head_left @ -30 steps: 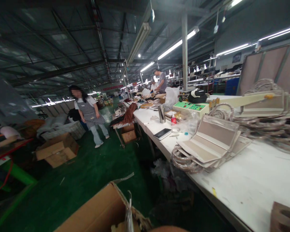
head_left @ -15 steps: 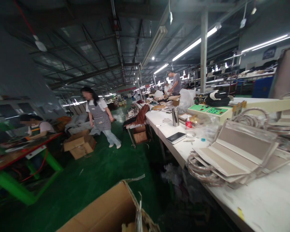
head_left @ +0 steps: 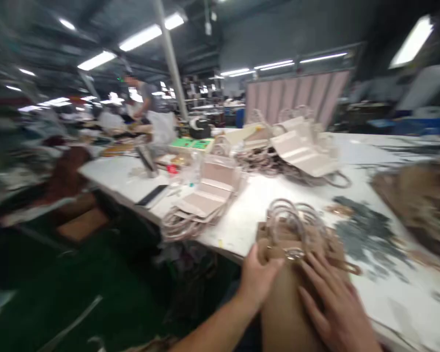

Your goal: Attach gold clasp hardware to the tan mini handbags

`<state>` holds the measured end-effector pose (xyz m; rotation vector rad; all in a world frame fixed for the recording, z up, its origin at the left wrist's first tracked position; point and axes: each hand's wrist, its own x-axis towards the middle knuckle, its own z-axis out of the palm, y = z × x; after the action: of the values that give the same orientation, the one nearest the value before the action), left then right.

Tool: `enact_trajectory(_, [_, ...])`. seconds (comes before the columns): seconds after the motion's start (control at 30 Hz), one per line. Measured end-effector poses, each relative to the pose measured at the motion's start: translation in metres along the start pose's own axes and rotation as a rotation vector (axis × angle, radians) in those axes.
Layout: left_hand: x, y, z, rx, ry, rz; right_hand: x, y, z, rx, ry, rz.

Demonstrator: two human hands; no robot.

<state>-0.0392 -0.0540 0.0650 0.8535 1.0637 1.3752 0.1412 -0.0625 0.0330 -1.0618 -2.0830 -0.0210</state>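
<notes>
At the near edge of the white table is a tan handbag (head_left: 278, 303), blurred, with a shiny metal fitting near its top. Looped handles (head_left: 288, 215) rise just beyond it, apparently from several bags bunched together. My left hand (head_left: 258, 278) grips the bag's left edge, thumb on top and the other fingers partly hidden. On its right side my right hand (head_left: 332, 298) lies with fingers stretched out over the surface. Grey flat pieces (head_left: 368, 232) are scattered to the right of the bag.
Stacked beige bag panels with handles (head_left: 209, 193) lie left of the bag; more beige bags (head_left: 304, 146) are piled behind. A dark flat object (head_left: 152, 195) and a metal flask (head_left: 146, 161) stand further left. Brown pieces (head_left: 421, 200) fill the right. A person (head_left: 144, 95) works at the back.
My view has swung right and down to the table. Both my hands and the tan handbag have come into view; the walking person and the cardboard box in front have left it.
</notes>
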Motion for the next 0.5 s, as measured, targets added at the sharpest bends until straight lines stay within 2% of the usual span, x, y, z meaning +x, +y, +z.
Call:
enact_trajectory(0.07, [0.017, -0.009, -0.002, 0.033, 0.005, 0.032, -0.007, 0.011, -0.012, -0.113, -0.091, 0.070])
enact_trajectory(0.13, [0.025, -0.014, -0.004, 0.028, -0.031, 0.039, -0.007, 0.016, -0.012, -0.138, -0.102, 0.101])
enact_trajectory(0.33, [0.014, -0.013, -0.004, -0.064, -0.069, 0.011, -0.018, 0.008, -0.009, -0.059, -0.070, 0.095])
enact_trajectory(0.5, [0.016, -0.013, -0.003, -0.111, -0.091, -0.017, -0.024, 0.008, -0.013, -0.015, -0.061, 0.102])
